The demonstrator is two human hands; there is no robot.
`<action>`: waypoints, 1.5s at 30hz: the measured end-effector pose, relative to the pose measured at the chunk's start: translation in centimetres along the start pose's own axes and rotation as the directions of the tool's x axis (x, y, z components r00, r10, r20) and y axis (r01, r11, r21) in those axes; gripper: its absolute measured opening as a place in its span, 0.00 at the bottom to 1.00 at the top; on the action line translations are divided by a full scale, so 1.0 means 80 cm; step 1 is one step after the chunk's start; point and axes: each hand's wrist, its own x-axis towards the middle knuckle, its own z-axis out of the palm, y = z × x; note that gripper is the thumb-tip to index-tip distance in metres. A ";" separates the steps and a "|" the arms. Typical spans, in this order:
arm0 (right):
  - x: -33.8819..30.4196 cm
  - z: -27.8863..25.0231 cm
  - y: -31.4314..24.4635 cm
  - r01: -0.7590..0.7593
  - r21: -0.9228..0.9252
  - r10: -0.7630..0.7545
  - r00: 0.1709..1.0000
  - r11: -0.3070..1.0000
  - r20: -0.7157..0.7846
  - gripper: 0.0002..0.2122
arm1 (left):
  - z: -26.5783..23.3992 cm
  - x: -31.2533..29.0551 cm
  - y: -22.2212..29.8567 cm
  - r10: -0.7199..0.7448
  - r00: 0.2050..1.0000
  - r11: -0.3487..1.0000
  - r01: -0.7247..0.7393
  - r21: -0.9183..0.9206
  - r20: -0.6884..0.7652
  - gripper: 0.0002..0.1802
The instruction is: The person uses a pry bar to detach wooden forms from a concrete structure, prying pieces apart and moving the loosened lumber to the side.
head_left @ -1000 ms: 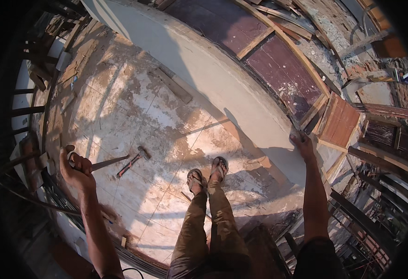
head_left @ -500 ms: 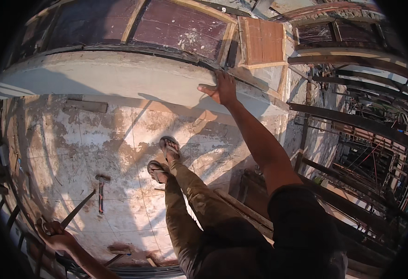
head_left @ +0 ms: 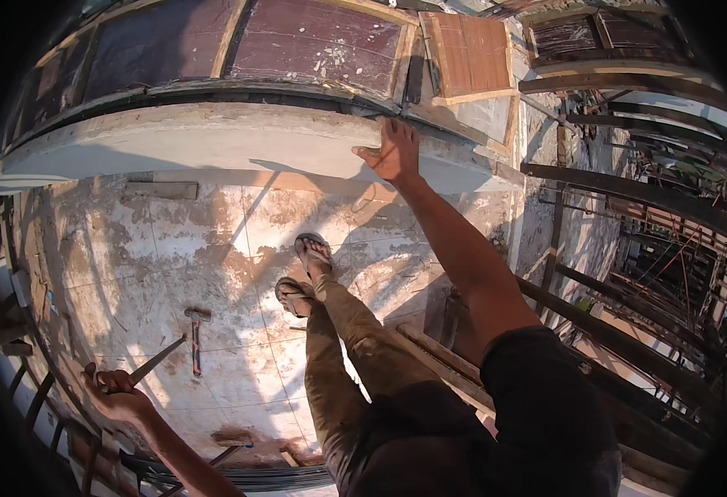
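Observation:
My left hand [head_left: 123, 398] is closed round the handle of a handsaw [head_left: 158, 360], low at the left. The tapering blade points up and to the right, its tip close to a hammer [head_left: 197, 348] on the floor. My right hand [head_left: 396, 151] rests on the top edge of a pale low wall [head_left: 239, 137], fingers over the edge and thumb held apart. It grips no tool.
Dark red panels in wooden frames [head_left: 322, 45] lie beyond the wall. A short board [head_left: 161, 190] is on the stained floor [head_left: 231, 240] by its foot. Dark timber beams [head_left: 637, 186] crowd the right side; a brush-like tool [head_left: 231, 439] lies near the bottom.
My left hand has shifted slightly up and to the right with the handsaw. The whole view has also moved a little. My right hand stays on the wall's edge.

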 end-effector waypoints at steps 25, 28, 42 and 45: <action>-0.005 -0.040 0.014 -0.104 0.064 0.084 0.960 0.992 0.266 0.32 | 0.031 -0.029 -0.012 0.002 0.983 0.999 0.004 -0.033 0.185 0.21; -0.034 -0.048 0.006 -0.102 0.114 0.058 0.940 0.988 0.337 0.33 | 0.034 -0.035 -0.008 -0.032 0.984 0.999 0.039 -0.034 0.174 0.22; -0.059 -0.041 -0.026 -0.151 -0.013 0.147 0.937 0.989 0.316 0.31 | -0.019 -0.060 0.301 -0.322 0.855 0.947 0.297 0.125 0.407 0.23; -0.058 -0.042 -0.010 -0.141 -0.025 0.143 0.946 0.990 0.291 0.32 | 0.003 -0.082 0.368 -0.311 0.833 0.951 0.275 0.145 0.459 0.24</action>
